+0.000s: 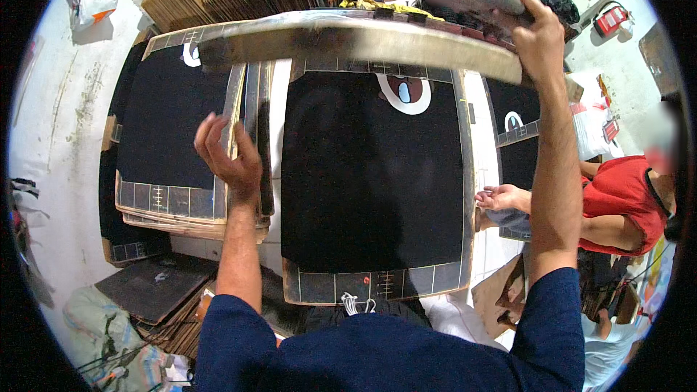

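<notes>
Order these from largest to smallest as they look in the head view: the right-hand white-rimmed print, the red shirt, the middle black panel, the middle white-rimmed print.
1. Middle black panel
2. Red shirt
3. Middle white-rimmed print
4. Right-hand white-rimmed print

White surface [277,120] shows between the boards; table or floor, we cannot tell. Left: we find a board stack [174,199], edges uneven, black cloth [170,116] flat on top. Middle: one worn-edged board [414,281] bearing flat black fabric [370,181], a printed eye-like motif [405,94] near its far edge.
</notes>
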The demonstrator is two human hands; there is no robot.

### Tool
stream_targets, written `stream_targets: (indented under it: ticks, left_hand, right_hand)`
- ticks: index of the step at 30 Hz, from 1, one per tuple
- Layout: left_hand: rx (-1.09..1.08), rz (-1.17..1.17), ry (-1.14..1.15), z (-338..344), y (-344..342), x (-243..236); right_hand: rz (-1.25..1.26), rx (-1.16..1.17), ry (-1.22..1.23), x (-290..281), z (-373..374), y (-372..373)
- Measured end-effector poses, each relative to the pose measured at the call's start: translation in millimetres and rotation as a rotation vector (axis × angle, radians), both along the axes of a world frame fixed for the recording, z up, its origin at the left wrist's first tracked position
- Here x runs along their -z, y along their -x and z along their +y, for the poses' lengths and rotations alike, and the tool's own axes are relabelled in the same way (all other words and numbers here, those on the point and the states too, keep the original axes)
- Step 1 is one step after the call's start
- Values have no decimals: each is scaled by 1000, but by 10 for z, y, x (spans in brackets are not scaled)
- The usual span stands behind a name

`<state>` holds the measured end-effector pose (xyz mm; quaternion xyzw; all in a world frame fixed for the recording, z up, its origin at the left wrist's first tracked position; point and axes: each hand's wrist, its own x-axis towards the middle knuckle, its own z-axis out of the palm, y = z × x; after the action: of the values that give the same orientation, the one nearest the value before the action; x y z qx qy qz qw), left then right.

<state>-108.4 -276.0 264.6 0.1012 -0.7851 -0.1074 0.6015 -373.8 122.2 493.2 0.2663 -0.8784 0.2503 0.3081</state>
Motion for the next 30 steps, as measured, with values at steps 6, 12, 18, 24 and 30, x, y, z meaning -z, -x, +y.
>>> stream_targets:
  ticks: [6, 12, 18, 24, 30]
  left_hand:
    - [-390, -1018, -240, -848, -1881, 1809]
    - [-279, -1193, -140, -1120, -2409, 2155]
    - [-131, -1504, -133, -1319, -2185, 1264]
    - [-28, -1542, -205, -1014, -1880, 746]
    - [122, -1568, -85, 881, -1798, 398]
  right_hand:
    - [-80, -1, -2, -555, -134, 470]
    - [-161, -6, 45, -833, -353, 698]
    - [-62, 123, -54, -877, -419, 712]
    - [136, 267, -204, -812, -235, 1058]
    - [-22, 240, -175, -791, -123, 1274]
